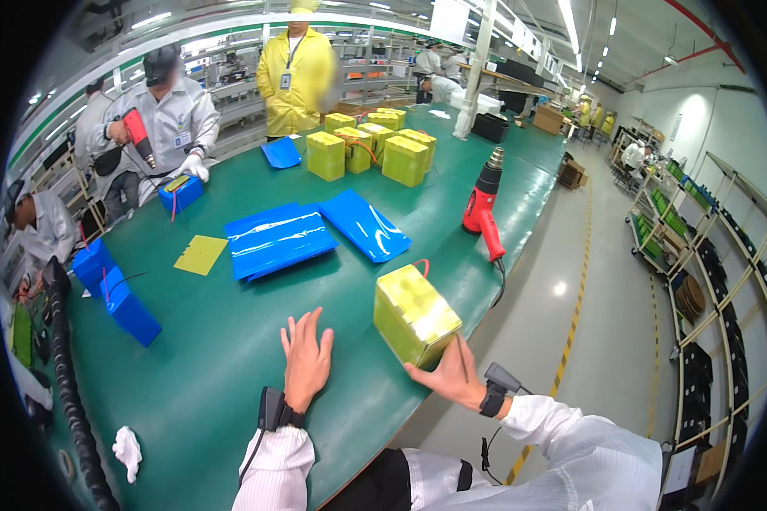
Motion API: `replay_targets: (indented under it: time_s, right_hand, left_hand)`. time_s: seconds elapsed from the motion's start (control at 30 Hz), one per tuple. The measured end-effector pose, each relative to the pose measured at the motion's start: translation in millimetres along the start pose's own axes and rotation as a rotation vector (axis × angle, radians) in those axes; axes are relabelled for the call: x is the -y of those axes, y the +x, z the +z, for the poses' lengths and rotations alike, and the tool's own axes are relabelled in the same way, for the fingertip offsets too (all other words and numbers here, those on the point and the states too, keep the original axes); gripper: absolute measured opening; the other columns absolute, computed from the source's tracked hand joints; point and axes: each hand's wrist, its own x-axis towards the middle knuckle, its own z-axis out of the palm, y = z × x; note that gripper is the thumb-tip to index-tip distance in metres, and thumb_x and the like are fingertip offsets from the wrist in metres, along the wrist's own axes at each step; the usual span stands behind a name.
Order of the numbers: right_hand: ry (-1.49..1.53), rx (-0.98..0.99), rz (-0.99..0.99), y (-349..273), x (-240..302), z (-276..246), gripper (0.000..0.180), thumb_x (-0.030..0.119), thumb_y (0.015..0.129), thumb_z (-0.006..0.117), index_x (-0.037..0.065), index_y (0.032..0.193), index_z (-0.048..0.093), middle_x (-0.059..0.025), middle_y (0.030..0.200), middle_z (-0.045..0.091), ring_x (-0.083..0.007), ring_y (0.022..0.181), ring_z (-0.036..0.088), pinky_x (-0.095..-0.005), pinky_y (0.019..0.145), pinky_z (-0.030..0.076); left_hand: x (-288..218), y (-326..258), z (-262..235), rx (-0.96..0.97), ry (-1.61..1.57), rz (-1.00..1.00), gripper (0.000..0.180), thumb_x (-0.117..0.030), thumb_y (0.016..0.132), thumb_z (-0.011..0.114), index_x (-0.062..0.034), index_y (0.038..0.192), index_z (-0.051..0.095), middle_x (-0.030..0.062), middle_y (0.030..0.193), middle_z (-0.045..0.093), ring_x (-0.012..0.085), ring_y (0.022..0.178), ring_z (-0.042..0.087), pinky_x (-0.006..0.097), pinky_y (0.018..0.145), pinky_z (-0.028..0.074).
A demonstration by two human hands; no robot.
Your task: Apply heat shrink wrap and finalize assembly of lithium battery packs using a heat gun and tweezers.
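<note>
My left hand (pixel 305 359) lies flat and open on the green table (pixel 222 341), fingers spread, touching nothing else. My right hand (pixel 448 373) holds the near lower corner of a yellow-wrapped block (pixel 414 311) with a thin red wire at its far end. The block rests on the table near its front edge, tilted slightly. Both wrists wear dark bands with cables.
A red heat gun (pixel 483 208) stands upright beyond the block. Blue sleeves (pixel 277 238) and a yellow sheet (pixel 200 255) lie mid-table. Several yellow blocks (pixel 375 149) stand at the far end, blue blocks (pixel 119 298) at left. Other people work along the far side.
</note>
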Motion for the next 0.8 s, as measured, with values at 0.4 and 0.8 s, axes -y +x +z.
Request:
replay_targets:
  time_s: [0.4, 0.8]
  right_hand:
    - [0.36, 0.394, -0.625, -20.4, 102.9, 88.8, 0.046, 0.027, 0.092, 0.07, -0.007, 0.121, 0.058, -0.0244, 0.112, 0.052, -0.0396, 0.109, 0.052, -0.0443, 0.093, 0.047]
    - [0.788, 1.438, -0.464, 83.1, 95.6, -47.3, 0.033, 0.023, 0.104, 0.065, 0.0, 0.127, 0.066, -0.0116, 0.124, 0.072, -0.0184, 0.113, 0.068, -0.036, 0.097, 0.055]
  left_hand:
    - [36.9, -79.3, -46.2, -0.288, -1.257, -0.178, 0.052, -0.035, 0.109, 0.041, 0.0019, 0.145, 0.046, 0.0143, 0.141, 0.058, 0.0252, 0.133, 0.054, 0.04, 0.115, 0.039]
    - [35.4, -79.7, -37.6, -0.193, -0.577, -0.007, 0.113, -0.013, 0.074, 0.093, -0.0016, 0.16, 0.02, 0.0212, 0.151, 0.047, 0.034, 0.141, 0.048, 0.044, 0.118, 0.039]
